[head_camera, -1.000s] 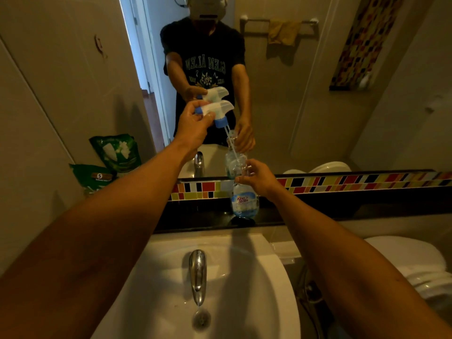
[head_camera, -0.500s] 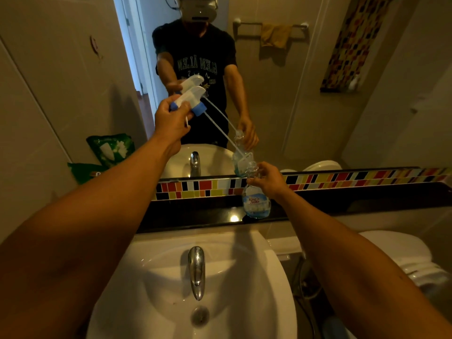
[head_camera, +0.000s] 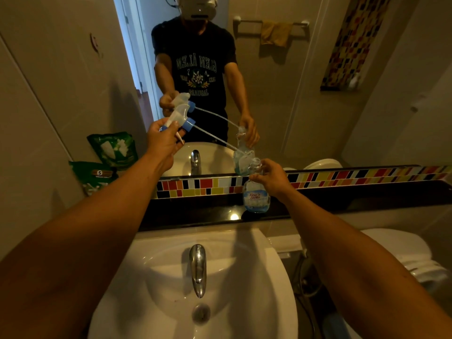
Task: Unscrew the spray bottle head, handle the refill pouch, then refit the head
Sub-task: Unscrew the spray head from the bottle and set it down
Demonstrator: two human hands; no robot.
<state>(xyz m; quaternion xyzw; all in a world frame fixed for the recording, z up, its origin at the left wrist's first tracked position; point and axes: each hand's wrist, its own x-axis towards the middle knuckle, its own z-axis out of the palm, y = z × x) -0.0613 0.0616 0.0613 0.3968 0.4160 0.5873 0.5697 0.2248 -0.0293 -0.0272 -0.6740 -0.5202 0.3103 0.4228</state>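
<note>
My left hand (head_camera: 162, 143) grips the white spray head (head_camera: 179, 117) with its blue collar, lifted up and to the left of the bottle. Its thin dip tube (head_camera: 215, 138) slants down to the right and ends near the bottle's open neck. The clear spray bottle (head_camera: 255, 199), with a blue label and a little blue liquid, stands on the black ledge (head_camera: 342, 199). My right hand (head_camera: 271, 178) holds it at the neck. A green refill pouch (head_camera: 94, 176) leans in the left corner of the ledge.
A white sink (head_camera: 244, 277) with a chrome tap (head_camera: 198, 267) lies below the ledge. A mirror (head_camera: 281, 94) stands behind, with a coloured tile strip (head_camera: 354, 176) at its foot. A white toilet (head_camera: 403, 250) is at the right.
My left hand has pulled the spray head up and to the left, drawing the dip tube almost wholly out of the bottle. My right hand and the bottle have stayed on the ledge.
</note>
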